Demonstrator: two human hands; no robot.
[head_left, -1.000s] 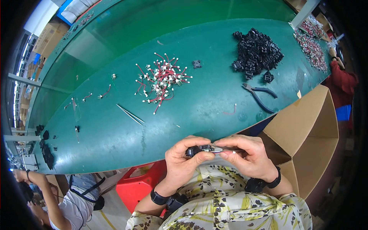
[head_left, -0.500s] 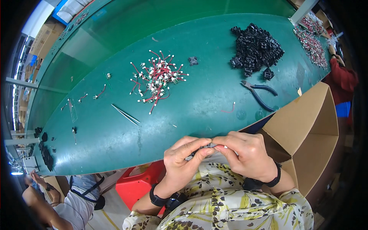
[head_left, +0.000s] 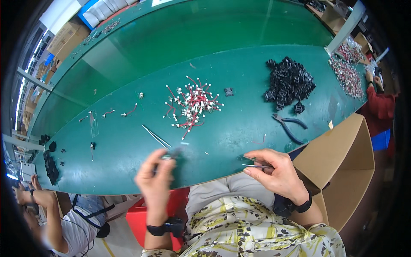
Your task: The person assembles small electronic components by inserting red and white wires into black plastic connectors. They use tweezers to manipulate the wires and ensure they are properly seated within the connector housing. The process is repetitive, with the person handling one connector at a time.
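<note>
My left hand [head_left: 155,177] is over the table's near edge, blurred by motion. Its thumb and fingers close on a small dark part [head_left: 173,153], too smeared to make out in detail. My right hand [head_left: 278,173] is near the same edge further right, pinching what look like thin metal tweezers [head_left: 257,165] with the tips apart and pointing left. Another pair of tweezers [head_left: 156,136] lies on the table just beyond my left hand. Further back sits a pile of small white connectors with red wires [head_left: 195,103], with a single black part [head_left: 229,91] beside it.
A heap of black plastic parts [head_left: 289,81] lies at the back right, with blue-handled cutters [head_left: 291,126] in front. An open cardboard box [head_left: 334,154] stands at my right. Loose wired pieces [head_left: 129,111] are at left. Other people sit at both ends; a red stool [head_left: 141,218] is beside me.
My hands were together in front of me and have parted. The left has swung left with the dark part; the right has moved slightly right, and tweezers now show in it.
</note>
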